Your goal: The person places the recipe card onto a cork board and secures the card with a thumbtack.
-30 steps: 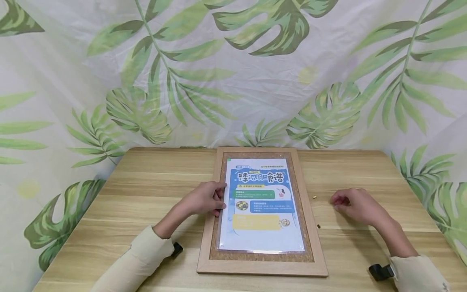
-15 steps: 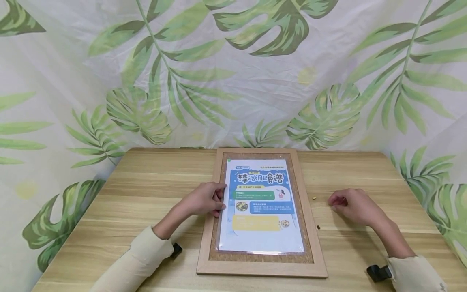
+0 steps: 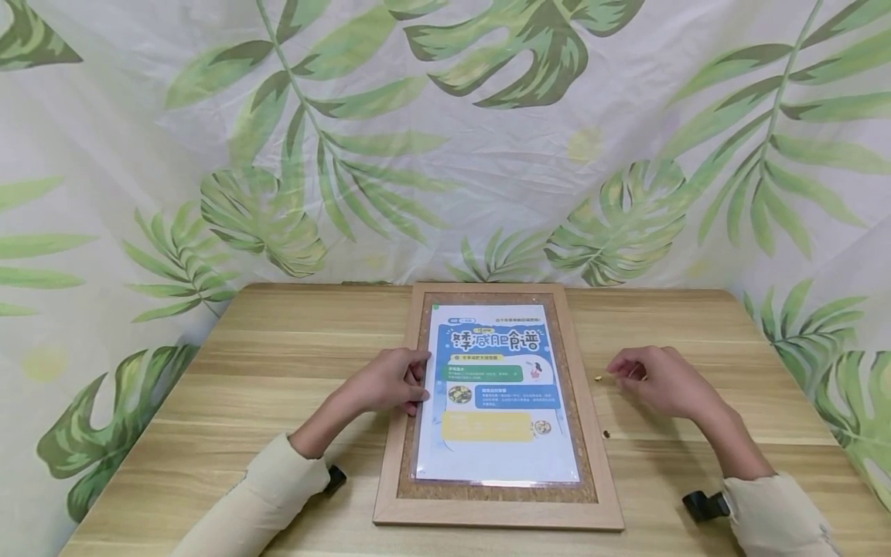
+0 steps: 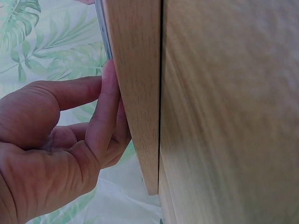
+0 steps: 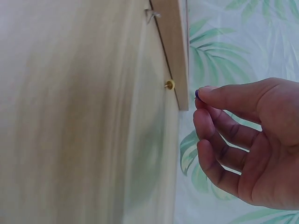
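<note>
A laminated poster with blue, green and yellow print lies on a wood-framed cork board. At the poster's top left corner shows a green tack. My left hand rests its fingertips on the poster's left edge, over the left side of the frame. My right hand, above the table right of the board, pinches a small blue-purple thumbtack between thumb and index finger. Just left of those fingers, a gold thumbtack lies on the table beside the frame.
Nearer me, another small dark-looking tack lies close to the frame's right side. The wooden table ends at a leaf-printed curtain behind the board. Black wrist straps are partly visible below both sleeves.
My right hand has moved left and slightly away from me, nearer the gold thumbtack and the board. The left hand and the poster have stayed in place.
</note>
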Motion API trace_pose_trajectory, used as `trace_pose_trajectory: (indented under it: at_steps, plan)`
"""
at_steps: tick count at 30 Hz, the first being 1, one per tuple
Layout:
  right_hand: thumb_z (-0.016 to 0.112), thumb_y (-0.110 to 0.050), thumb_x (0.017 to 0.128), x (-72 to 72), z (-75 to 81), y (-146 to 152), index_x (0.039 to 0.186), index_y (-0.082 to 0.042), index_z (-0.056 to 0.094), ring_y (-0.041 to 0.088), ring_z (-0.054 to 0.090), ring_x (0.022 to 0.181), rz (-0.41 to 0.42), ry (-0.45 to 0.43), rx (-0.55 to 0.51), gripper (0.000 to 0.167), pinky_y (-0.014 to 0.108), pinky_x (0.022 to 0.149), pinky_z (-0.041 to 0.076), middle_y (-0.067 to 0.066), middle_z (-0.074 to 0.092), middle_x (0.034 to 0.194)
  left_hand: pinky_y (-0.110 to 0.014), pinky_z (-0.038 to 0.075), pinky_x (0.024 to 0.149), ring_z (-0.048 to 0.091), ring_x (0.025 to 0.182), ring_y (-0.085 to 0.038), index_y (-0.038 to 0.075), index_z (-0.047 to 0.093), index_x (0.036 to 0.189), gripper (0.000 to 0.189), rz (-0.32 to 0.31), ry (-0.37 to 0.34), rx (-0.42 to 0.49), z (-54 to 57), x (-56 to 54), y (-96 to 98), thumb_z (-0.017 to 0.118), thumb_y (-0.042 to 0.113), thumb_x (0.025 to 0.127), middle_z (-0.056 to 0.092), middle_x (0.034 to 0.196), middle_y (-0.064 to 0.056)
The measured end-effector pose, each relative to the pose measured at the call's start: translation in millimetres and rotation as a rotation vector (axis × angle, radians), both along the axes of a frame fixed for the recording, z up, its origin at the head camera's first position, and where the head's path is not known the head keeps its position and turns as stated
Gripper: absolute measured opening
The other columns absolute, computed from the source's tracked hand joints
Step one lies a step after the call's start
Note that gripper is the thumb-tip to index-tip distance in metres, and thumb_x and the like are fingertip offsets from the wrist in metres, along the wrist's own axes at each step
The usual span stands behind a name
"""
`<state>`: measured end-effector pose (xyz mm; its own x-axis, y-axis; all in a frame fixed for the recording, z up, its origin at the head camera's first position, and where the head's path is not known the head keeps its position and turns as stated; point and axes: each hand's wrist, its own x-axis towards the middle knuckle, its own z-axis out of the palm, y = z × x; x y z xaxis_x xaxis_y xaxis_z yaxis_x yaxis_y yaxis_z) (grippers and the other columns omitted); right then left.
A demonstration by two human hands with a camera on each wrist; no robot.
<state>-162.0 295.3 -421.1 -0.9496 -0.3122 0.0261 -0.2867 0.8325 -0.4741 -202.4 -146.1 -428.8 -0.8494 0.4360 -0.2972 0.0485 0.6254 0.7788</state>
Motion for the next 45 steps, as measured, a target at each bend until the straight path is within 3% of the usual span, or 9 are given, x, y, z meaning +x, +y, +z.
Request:
trace_pose_trajectory:
  at_steps: [24, 45]
  plan:
    - [0.071, 0.000, 0.095, -20.1, 16.0, -18.9, 0.104, -0.005, 0.079, 0.013, 0.067, 0.082, 0.022, 0.002, -0.070, 0.013, 0.024, 0.070, 0.057, -0.001, 0.075, 0.087, -0.033, 0.069, 0.063, 0.069, 0.071, -0.020, -0.010, 0.041, 0.160, 0.075, 0.003, -0.004, 0.003, 1.5, -0.3, -0.3, 0.075, -0.010, 0.093, 0.060, 0.104, -0.015]
    - [0.072, -0.005, 0.098, -46.8, 14.2, -41.5, 0.110, -0.002, 0.078, 0.020, 0.068, 0.089, 0.020, -0.026, -0.154, 0.014, 0.031, 0.077, 0.059, 0.008, 0.077, 0.097, -0.033, 0.069, 0.063, 0.069, 0.072, -0.020, -0.009, 0.041, 0.160, 0.075, 0.011, -0.012, 0.001, 1.5, 0.0, 0.6, 0.075, -0.011, 0.093, 0.060, 0.103, -0.015]
